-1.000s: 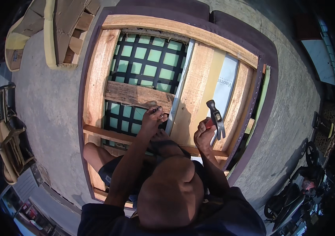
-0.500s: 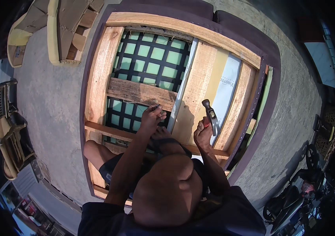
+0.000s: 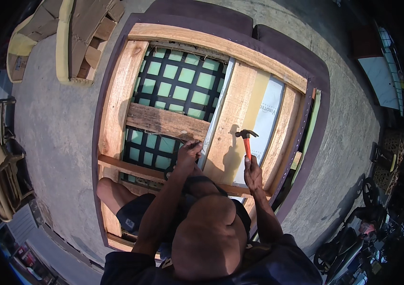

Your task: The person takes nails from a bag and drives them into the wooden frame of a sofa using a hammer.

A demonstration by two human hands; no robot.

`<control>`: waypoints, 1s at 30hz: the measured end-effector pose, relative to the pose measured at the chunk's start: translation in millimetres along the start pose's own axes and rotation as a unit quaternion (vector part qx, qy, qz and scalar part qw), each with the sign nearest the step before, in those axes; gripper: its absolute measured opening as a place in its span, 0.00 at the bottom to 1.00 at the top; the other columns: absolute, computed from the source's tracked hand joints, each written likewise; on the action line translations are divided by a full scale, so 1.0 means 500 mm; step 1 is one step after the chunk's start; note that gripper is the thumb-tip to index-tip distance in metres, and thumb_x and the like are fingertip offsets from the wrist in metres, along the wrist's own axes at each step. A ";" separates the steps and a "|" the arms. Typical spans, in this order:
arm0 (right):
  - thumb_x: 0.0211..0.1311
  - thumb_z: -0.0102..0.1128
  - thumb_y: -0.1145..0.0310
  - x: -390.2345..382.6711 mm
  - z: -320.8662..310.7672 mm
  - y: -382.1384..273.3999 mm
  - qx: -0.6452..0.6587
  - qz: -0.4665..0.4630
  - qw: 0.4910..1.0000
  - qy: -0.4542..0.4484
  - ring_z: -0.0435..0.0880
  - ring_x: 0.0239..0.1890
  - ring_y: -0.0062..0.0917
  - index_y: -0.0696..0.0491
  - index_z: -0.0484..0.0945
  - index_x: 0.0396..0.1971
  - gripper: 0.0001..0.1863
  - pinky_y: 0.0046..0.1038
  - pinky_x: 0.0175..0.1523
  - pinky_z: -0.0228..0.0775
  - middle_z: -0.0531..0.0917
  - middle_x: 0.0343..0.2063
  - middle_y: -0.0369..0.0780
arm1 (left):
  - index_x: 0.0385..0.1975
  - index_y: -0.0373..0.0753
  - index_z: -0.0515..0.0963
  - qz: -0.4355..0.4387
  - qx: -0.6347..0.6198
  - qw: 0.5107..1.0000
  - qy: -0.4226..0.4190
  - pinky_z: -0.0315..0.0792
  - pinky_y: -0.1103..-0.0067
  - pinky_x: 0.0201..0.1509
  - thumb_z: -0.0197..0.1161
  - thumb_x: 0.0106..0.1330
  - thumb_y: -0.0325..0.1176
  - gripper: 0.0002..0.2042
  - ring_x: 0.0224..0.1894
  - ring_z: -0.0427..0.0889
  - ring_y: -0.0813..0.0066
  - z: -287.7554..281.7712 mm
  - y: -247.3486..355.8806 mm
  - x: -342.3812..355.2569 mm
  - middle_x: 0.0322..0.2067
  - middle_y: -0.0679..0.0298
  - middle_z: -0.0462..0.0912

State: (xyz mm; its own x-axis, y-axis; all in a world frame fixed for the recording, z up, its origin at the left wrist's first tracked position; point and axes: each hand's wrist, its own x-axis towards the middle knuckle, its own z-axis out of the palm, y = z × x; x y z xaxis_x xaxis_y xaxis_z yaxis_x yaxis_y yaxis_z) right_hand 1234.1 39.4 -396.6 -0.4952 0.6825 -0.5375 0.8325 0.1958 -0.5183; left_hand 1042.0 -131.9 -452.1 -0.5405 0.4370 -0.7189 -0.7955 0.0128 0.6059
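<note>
- Frame [image 3: 116, 118] of pale wood is lying flat on the concrete, green-and-black webbing [image 3: 178, 80] showing through it; nailing looks to be the step in hand.
- Crosspiece [image 3: 166, 122] is spanning the frame's opening, and the left hand [image 3: 188, 151] is pinching something tiny just below its right end, against a pale upright strip.
- Hammer [image 3: 246, 140] is standing raised over the frame's right-hand boards, the right hand [image 3: 252, 172] closed round its red handle.
- Next move is calling for a true swing clear of those pinching fingers.
- Nail itself is too small to make out; the person's head is hiding the frame's lower rail.
</note>
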 end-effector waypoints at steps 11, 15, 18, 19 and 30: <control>0.73 0.35 0.39 0.008 -0.041 -0.042 -0.016 0.000 0.998 -0.060 0.80 0.36 0.59 0.51 0.69 0.52 0.30 0.50 0.41 0.70 0.80 0.27 0.58 | 0.36 0.34 0.79 0.085 0.069 0.993 0.037 0.69 0.86 0.26 0.68 0.62 0.30 0.08 0.23 0.72 0.87 0.046 -0.080 0.052 0.26 0.71 0.79; 0.74 0.39 0.45 0.007 -0.034 -0.062 -0.041 -0.035 0.996 -0.072 0.80 0.37 0.61 0.50 0.69 0.53 0.25 0.51 0.39 0.71 0.80 0.27 0.58 | 0.38 0.34 0.79 0.127 0.036 0.989 0.063 0.72 0.85 0.29 0.68 0.61 0.28 0.08 0.25 0.77 0.85 0.053 -0.109 0.063 0.27 0.68 0.81; 0.75 0.41 0.47 0.014 -0.041 -0.061 -0.067 -0.044 0.994 -0.077 0.80 0.38 0.61 0.50 0.69 0.53 0.22 0.52 0.39 0.71 0.80 0.28 0.59 | 0.36 0.34 0.80 0.191 0.126 0.970 0.077 0.74 0.83 0.32 0.66 0.61 0.25 0.05 0.27 0.79 0.83 0.068 -0.121 0.040 0.26 0.66 0.81; 0.74 0.41 0.48 0.017 -0.046 -0.056 -0.077 -0.043 0.993 -0.077 0.79 0.38 0.61 0.50 0.69 0.53 0.22 0.53 0.39 0.70 0.81 0.29 0.60 | 0.34 0.33 0.80 0.256 0.229 0.934 0.092 0.74 0.82 0.34 0.64 0.61 0.23 0.03 0.28 0.79 0.82 0.081 -0.117 0.030 0.24 0.65 0.81; 0.74 0.46 0.53 0.046 -0.095 -0.026 -0.164 -0.150 0.967 -0.124 0.81 0.31 0.58 0.48 0.69 0.52 0.17 0.52 0.33 0.73 0.81 0.25 0.57 | 0.34 0.36 0.80 0.224 0.358 0.906 0.040 0.74 0.75 0.38 0.66 0.58 0.24 0.05 0.32 0.84 0.65 0.081 -0.103 0.016 0.30 0.56 0.84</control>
State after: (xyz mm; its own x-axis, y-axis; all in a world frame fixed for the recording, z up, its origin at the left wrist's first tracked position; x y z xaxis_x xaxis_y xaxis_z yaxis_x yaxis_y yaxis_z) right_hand 1223.9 85.8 -370.7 -0.7371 0.3783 -0.5599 0.6560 0.5996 -0.4585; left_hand 1089.6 -92.6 -475.4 -0.8066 0.4756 -0.3510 -0.1257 0.4422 0.8881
